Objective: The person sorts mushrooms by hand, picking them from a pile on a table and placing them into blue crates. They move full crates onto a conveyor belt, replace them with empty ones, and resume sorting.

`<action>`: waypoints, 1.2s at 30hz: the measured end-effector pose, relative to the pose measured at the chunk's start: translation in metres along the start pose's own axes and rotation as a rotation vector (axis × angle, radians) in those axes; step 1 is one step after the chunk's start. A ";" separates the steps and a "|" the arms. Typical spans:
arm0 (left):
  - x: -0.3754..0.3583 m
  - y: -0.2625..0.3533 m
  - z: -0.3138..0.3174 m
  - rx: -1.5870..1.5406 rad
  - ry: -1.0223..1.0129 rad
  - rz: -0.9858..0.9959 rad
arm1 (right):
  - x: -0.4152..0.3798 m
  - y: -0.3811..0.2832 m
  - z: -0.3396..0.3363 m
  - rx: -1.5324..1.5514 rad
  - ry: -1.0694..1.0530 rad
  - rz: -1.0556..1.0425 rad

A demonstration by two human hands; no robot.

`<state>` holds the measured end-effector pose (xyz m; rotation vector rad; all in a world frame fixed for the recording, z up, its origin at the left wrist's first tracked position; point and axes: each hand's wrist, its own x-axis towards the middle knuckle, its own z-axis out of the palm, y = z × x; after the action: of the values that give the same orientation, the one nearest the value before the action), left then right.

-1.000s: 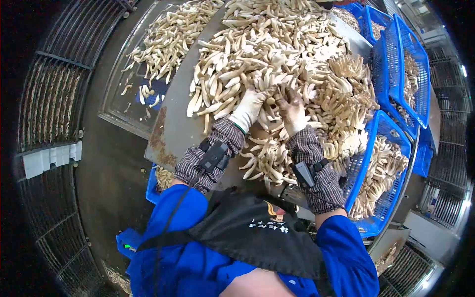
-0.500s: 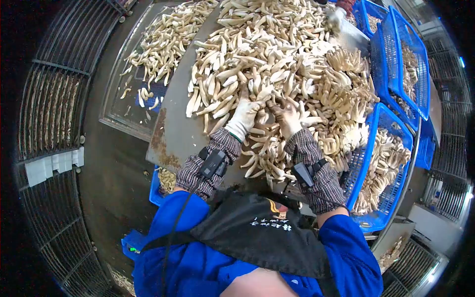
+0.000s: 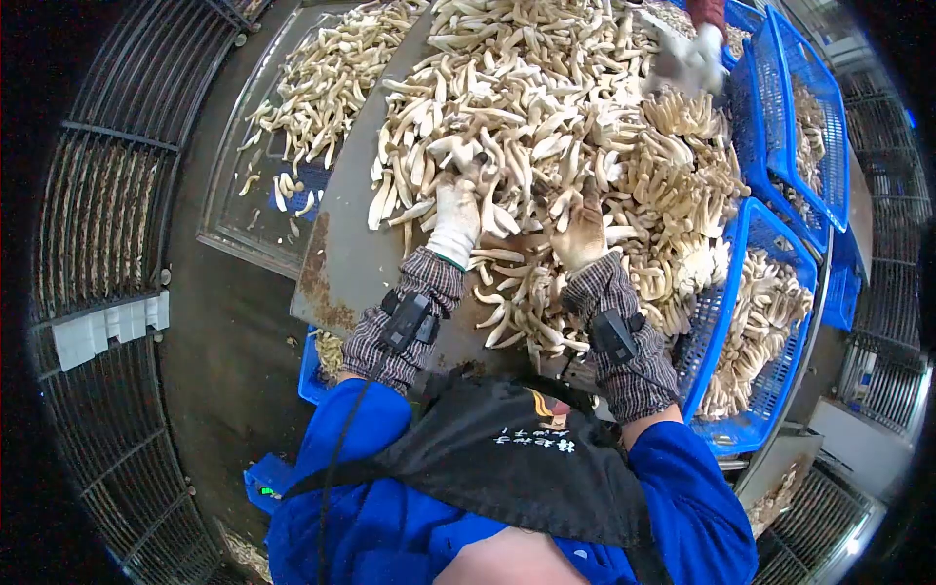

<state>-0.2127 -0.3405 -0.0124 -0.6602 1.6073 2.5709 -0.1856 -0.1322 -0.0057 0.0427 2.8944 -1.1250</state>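
Observation:
A big heap of pale mushrooms (image 3: 546, 107) covers a grey metal table (image 3: 341, 244). My left hand (image 3: 455, 210), in a white glove, is lifted with a bunch of mushrooms gripped in its fingers above the heap's near edge. My right hand (image 3: 582, 234), in a soiled glove, presses into the heap just to the right, its fingers closed among mushrooms. Both wrists wear checked sleeves with black devices strapped on.
Blue plastic baskets (image 3: 756, 322) holding mushrooms stand along the table's right side. Another person's gloved hand (image 3: 692, 54) reaches into the heap at the top right. A second table with mushrooms (image 3: 322, 78) lies to the left. Wire racks (image 3: 102, 175) surround the area.
My left hand has risen and moved left, lifting a bunch of mushrooms. My right hand shifted slightly up and right. Another person's hand has come into view at the top right.

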 end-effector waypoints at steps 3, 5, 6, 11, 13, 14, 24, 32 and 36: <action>0.012 0.000 -0.003 0.006 0.031 0.073 | 0.001 0.021 0.017 -0.041 0.018 -0.080; 0.007 0.016 0.001 0.086 0.040 0.159 | 0.007 0.003 0.016 0.179 0.199 0.311; -0.001 0.028 0.003 0.164 0.048 0.151 | 0.014 0.033 0.039 0.284 0.224 0.214; 0.008 0.034 -0.010 0.274 -0.197 0.166 | 0.043 -0.023 0.033 -0.334 0.033 0.097; 0.011 0.037 -0.018 0.707 -0.230 0.217 | 0.059 -0.039 0.025 -0.268 -0.056 0.187; 0.000 0.047 -0.013 0.924 -0.189 0.299 | 0.062 -0.039 0.025 -0.167 0.014 0.211; -0.036 -0.035 -0.007 0.288 -0.131 0.296 | -0.028 -0.034 0.016 0.319 -0.055 0.086; -0.086 -0.032 -0.036 0.614 -0.171 -0.022 | -0.025 -0.031 0.007 -0.205 -0.152 0.228; -0.105 -0.053 -0.046 -0.005 -0.404 0.033 | -0.078 -0.057 0.015 -0.044 -0.123 -0.250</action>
<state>-0.0889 -0.3362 -0.0358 -0.0992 1.4849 2.5167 -0.1099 -0.1856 0.0252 -0.3853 2.8701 -1.0518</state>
